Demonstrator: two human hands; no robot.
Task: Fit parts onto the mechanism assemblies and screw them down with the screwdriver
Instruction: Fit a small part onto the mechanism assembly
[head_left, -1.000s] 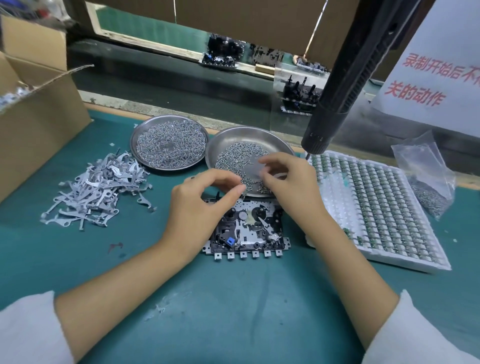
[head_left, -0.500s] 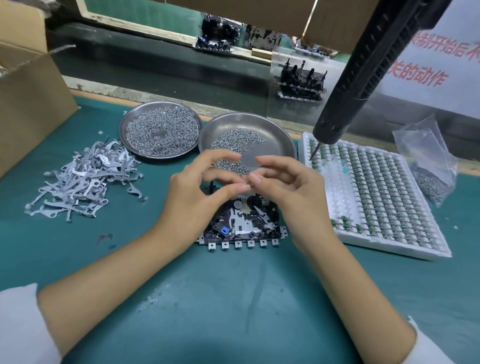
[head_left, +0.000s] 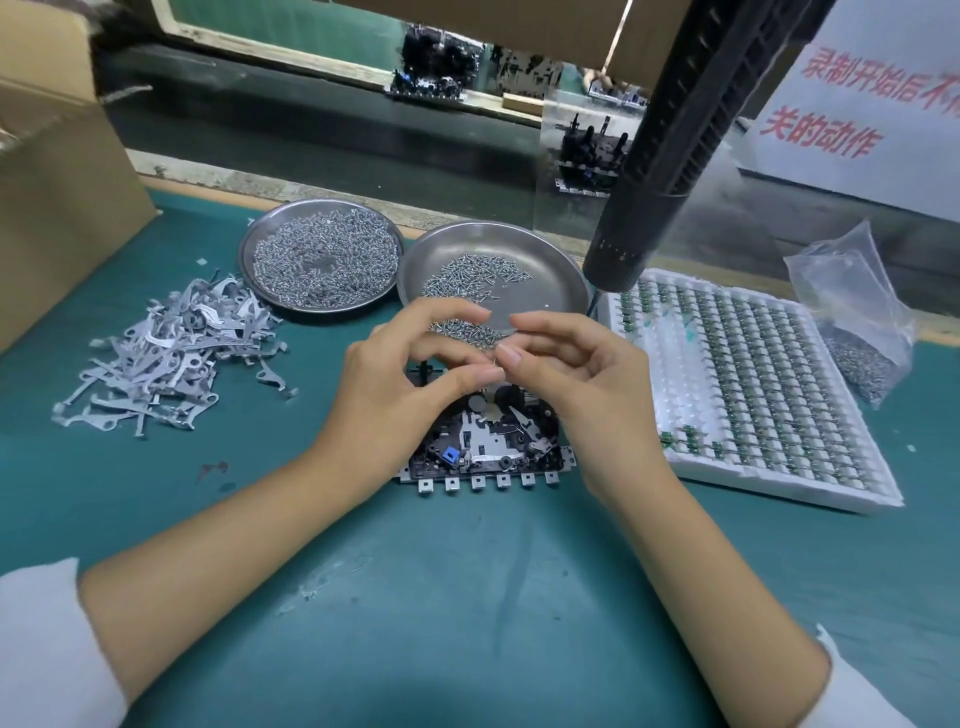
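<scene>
A black mechanism assembly (head_left: 488, 447) with silver levers and a blue piece lies on the green mat, partly hidden under my hands. My left hand (head_left: 395, 384) and my right hand (head_left: 582, 384) meet fingertip to fingertip just above its far edge, pinching something very small between them, apparently a screw. The black electric screwdriver (head_left: 670, 145) hangs from above on the right, its tip over the edge of the nearer steel dish (head_left: 545, 275), which holds several screws.
A second steel dish (head_left: 260, 244) full of screws sits to the left. A heap of grey metal levers (head_left: 166, 353) lies further left, beside a cardboard box (head_left: 57, 171). A white tray (head_left: 857, 483) of small green parts and a plastic bag (head_left: 857, 312) are at right.
My right hand drew back from the nearer screw dish and met my left hand above the assembly. The view shifted slightly; the assembly stayed put.
</scene>
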